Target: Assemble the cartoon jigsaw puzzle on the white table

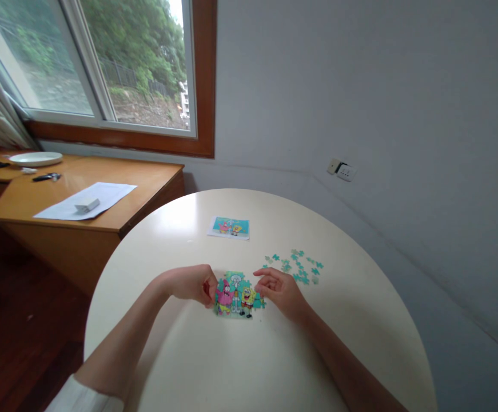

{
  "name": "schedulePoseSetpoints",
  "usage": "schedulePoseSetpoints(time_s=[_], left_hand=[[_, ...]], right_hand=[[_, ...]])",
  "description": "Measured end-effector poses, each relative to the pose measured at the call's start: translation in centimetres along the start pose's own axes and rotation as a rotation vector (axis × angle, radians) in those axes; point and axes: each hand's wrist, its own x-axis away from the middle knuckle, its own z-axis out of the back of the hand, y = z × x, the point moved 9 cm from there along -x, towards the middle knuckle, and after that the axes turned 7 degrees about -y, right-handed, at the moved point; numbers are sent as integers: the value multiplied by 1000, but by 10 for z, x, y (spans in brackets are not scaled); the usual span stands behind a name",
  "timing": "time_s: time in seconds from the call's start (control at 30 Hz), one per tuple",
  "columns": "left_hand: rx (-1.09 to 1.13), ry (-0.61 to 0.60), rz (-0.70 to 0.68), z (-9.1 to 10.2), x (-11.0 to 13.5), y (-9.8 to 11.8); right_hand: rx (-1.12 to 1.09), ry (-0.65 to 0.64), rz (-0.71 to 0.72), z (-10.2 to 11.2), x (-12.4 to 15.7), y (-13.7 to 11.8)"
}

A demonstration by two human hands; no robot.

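Observation:
A partly joined jigsaw puzzle (235, 294) lies flat on the round table, its picture showing a pink starfish, a tall pale figure and a yellow square character. At its left edge my left hand (195, 283) is closed with curled fingers, and what they hold, if anything, is hidden. Over the puzzle's right edge hovers my right hand (281, 292), loosely bent with fingers and thumb apart; I see no piece between them. Just beyond that hand lie several loose puzzle pieces (300, 266) in teal and pale green.
A small reference picture (231, 228) lies farther back on the white round table (214, 366). To the left, a wooden desk (154, 177) holds a paper sheet (107, 194), a small white box (87, 205) and a white plate (36, 159). A wall rises behind.

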Motion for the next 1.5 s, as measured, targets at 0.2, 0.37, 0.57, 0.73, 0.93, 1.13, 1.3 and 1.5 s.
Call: schedulePoseSetpoints(time_s=[0.2, 0.37, 0.57, 0.73, 0.93, 1.13, 1.3, 1.5], left_hand=[[-13, -7, 40, -2, -1, -6], [-33, -11, 72, -3, -2, -9], [-74, -17, 108, -5, -3, -10], [-96, -32, 132, -6, -2, -8], [-143, -53, 173, -8, -2, -10], [-137, -40, 156, -8, -1, -8], [-99, -36, 163, -7, 0, -6], [-43, 49, 174, -3, -2, -8]], right_hand=[[43, -24, 0, -3, 1, -2], [62, -27, 0, -3, 1, 1], [83, -25, 13, -3, 0, 3], [90, -34, 22, -4, 0, 2], [98, -28, 26, -2, 0, 4], [93, -27, 19, -2, 0, 5], [94, -31, 26, -2, 0, 2], [94, -24, 25, -4, 0, 0]])
